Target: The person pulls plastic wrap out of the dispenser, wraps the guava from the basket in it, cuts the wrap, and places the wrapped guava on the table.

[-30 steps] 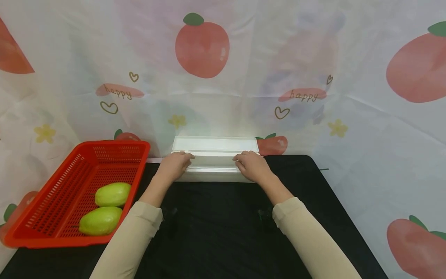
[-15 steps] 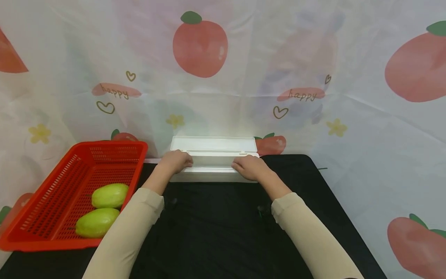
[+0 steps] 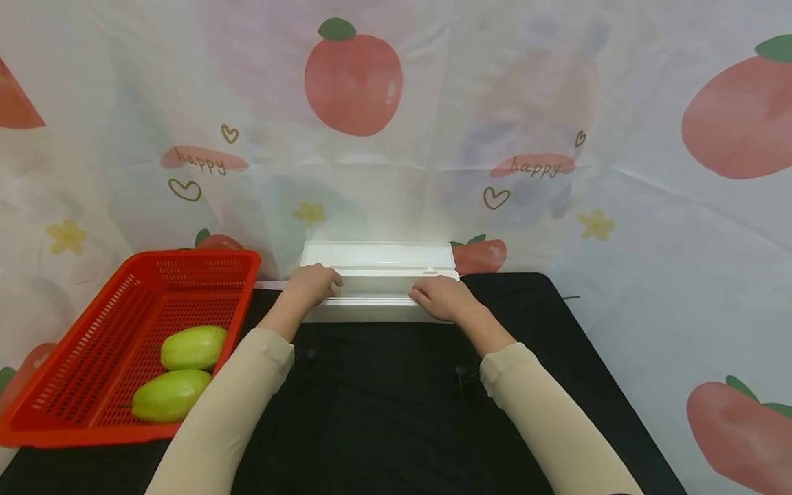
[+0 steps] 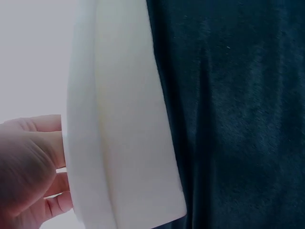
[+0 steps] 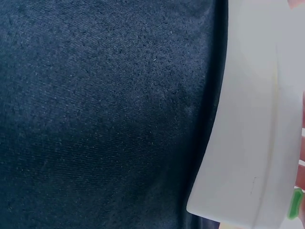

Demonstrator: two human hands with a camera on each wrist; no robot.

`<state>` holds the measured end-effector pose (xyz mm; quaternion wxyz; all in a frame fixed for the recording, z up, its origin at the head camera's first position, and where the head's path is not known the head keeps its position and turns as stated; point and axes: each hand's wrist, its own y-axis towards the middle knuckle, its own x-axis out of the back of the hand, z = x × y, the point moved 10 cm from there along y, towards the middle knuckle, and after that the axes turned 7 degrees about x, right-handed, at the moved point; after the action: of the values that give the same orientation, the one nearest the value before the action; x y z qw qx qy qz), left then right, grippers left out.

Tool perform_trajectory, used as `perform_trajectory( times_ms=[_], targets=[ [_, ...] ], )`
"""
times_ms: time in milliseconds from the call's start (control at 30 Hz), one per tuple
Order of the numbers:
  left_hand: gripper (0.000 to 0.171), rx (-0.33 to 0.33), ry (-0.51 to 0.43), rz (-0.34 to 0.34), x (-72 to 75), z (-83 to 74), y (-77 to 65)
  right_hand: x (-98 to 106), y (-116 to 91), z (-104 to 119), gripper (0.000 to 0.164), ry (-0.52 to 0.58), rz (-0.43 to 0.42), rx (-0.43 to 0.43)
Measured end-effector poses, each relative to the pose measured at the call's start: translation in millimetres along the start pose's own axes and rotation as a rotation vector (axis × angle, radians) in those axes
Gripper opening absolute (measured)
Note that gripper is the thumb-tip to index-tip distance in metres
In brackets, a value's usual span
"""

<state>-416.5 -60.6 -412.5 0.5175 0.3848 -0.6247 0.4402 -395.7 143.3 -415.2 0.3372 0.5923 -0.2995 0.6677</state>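
Observation:
A long white box [image 3: 377,313] lies at the table's far edge, its lid [image 3: 379,254] raised at the back. My left hand [image 3: 311,284] grips the box near its left end, fingers curled at the opening. At the other end my right hand [image 3: 443,297] has the same curled grip. In the left wrist view, the fingertips of my left hand [image 4: 28,167] disappear behind the box wall [image 4: 138,133]. Only slivers of my right fingers [image 5: 302,176] show past the wall in the right wrist view, beside a small green piece [image 5: 295,204]. What the fingertips touch inside is hidden.
On the left stands a red perforated plastic basket [image 3: 80,434]. It holds two green oval fruits, one farther back [image 3: 194,347] and one nearer [image 3: 171,396]. A black cloth [image 3: 383,412] covers the table. A fruit-printed curtain [image 3: 396,185] hangs right behind the box.
My hands have stayed at the two ends of the box, and their fingers have curled in more. The box looks still, its lid raised throughout. The view has shifted slightly.

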Motion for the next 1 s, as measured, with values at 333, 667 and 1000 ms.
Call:
perform_trajectory(
  times_ms=[333, 667, 1000],
  targets=[
    [0.027, 0.028, 0.014, -0.07, 8.1, -0.6, -5.7, 4, -3, 4, 0.028, 0.004, -0.03, 0.017],
    [0.02, -0.015, 0.027, -0.131, 10.2, -2.6, -8.6, 3, -3, 5, 0.027, 0.015, -0.053, 0.028],
    [0.011, -0.07, -0.028, -0.227, 11.0, 4.7, -10.5, 2, -3, 5, 0.029, 0.034, -0.051, 0.019]
  ],
)
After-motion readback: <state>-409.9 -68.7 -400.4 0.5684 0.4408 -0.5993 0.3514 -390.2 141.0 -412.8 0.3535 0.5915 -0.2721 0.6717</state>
